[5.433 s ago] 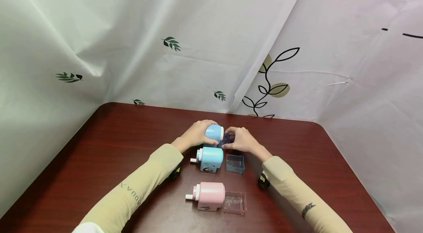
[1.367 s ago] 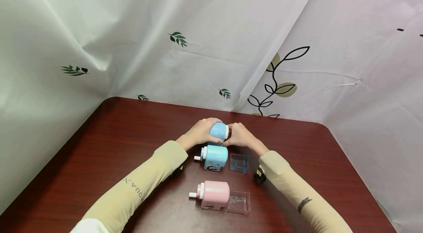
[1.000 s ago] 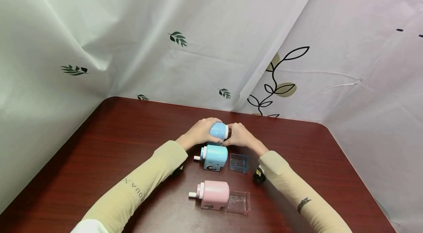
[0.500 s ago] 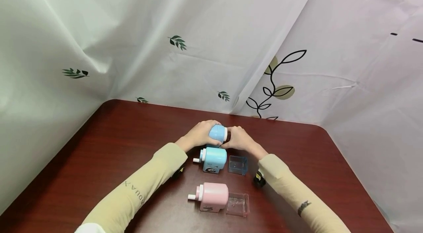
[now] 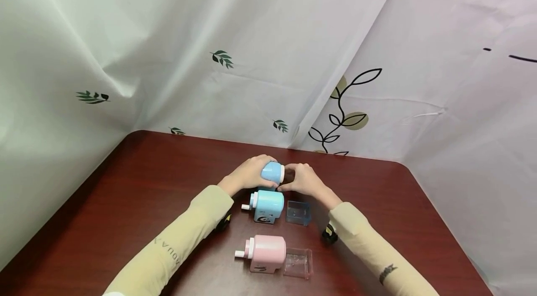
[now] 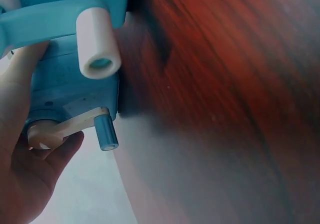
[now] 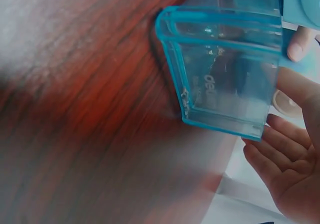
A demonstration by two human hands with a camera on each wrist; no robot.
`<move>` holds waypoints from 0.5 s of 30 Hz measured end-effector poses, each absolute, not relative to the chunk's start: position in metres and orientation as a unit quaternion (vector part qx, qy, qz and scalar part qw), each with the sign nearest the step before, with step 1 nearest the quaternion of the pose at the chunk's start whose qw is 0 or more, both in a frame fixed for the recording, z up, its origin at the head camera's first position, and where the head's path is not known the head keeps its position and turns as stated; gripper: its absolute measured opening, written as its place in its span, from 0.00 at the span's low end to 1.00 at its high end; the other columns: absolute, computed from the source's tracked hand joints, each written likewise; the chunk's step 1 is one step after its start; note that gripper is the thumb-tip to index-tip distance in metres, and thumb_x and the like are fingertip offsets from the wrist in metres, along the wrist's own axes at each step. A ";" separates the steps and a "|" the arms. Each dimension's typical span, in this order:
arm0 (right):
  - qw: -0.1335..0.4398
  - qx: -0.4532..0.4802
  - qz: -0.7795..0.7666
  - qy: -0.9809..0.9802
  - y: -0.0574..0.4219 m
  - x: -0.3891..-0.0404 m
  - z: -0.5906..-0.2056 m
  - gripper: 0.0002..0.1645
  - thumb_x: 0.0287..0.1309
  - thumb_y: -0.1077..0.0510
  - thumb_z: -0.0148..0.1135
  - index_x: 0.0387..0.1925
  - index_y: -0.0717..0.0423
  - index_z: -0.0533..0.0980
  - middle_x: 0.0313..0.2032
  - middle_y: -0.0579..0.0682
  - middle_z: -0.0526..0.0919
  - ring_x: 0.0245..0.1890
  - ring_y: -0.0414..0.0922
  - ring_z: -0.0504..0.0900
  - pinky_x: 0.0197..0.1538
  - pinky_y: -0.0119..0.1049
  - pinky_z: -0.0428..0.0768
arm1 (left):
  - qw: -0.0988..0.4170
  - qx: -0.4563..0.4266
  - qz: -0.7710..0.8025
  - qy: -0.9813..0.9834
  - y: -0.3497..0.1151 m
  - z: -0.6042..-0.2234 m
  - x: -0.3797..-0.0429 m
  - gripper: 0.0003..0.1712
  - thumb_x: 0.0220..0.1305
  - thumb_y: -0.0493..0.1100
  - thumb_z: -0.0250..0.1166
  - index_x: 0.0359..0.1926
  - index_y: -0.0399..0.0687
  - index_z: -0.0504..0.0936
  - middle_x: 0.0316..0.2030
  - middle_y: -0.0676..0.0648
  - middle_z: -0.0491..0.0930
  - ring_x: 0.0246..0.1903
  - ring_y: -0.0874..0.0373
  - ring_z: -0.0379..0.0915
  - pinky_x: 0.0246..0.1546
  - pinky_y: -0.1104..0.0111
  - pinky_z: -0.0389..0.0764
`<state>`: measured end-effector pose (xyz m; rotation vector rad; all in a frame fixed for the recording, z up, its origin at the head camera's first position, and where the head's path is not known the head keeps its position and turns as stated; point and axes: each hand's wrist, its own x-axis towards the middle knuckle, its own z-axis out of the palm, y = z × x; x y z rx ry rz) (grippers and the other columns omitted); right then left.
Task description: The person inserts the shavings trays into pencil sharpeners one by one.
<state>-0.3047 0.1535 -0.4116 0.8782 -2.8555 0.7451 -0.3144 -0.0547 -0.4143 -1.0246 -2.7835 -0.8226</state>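
Observation:
In the head view, my left hand (image 5: 248,175) grips a blue crank pencil sharpener (image 5: 272,172) with a white rim at the back. Its pale crank with a blue knob (image 6: 106,132) shows in the left wrist view. My right hand (image 5: 305,179) has its thumb and fingers bent beside that sharpener's right end; whether they pinch something there is hidden. A light blue sharpener (image 5: 269,203) stands nearer, with a clear blue drawer (image 5: 298,212) to its right. In the right wrist view, this drawer (image 7: 220,79) partly covers the fingertips.
Closer to me stands a pink crank sharpener (image 5: 268,254), with a clear pink drawer (image 5: 297,263) lying at its right. All stand on a dark red wooden table (image 5: 176,184). White patterned cloth (image 5: 235,100) hangs behind and at both sides.
Several seconds ago a dark blue piece showed between my right fingers; it is out of sight now. That hand then moved against the back sharpener. Lately only the head view has shifted slightly.

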 end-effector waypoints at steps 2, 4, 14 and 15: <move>0.034 0.284 0.239 -0.928 0.154 -0.304 -0.411 0.33 0.35 0.46 0.75 0.45 0.56 0.77 0.40 0.49 0.83 0.38 0.40 0.79 0.41 0.37 0.78 | 0.036 -0.331 -0.271 -0.903 -0.057 -0.414 -0.314 0.40 0.45 0.60 0.69 0.57 0.48 0.69 0.48 0.48 0.72 0.39 0.60 0.68 0.39 0.65 0.74; 0.034 0.283 0.239 -0.928 0.155 -0.302 -0.410 0.33 0.35 0.47 0.74 0.45 0.57 0.77 0.41 0.50 0.83 0.41 0.42 0.79 0.43 0.39 0.78 | 0.042 -0.329 -0.282 -0.900 -0.058 -0.414 -0.313 0.42 0.44 0.61 0.69 0.58 0.48 0.68 0.49 0.48 0.72 0.40 0.59 0.68 0.40 0.65 0.74; 0.043 0.262 0.241 -0.934 0.163 -0.292 -0.406 0.32 0.38 0.47 0.73 0.46 0.58 0.77 0.43 0.53 0.82 0.44 0.44 0.78 0.46 0.43 0.77 | 0.079 -0.307 -0.333 -0.888 -0.067 -0.403 -0.306 0.44 0.42 0.64 0.69 0.59 0.49 0.69 0.52 0.47 0.73 0.52 0.56 0.67 0.51 0.60 0.71; 0.043 0.258 0.241 -0.934 0.164 -0.291 -0.404 0.32 0.38 0.47 0.73 0.46 0.58 0.77 0.43 0.52 0.82 0.44 0.44 0.78 0.46 0.43 0.77 | 0.082 -0.305 -0.332 -0.889 -0.068 -0.402 -0.305 0.44 0.42 0.64 0.69 0.59 0.49 0.69 0.53 0.48 0.73 0.52 0.56 0.67 0.51 0.60 0.71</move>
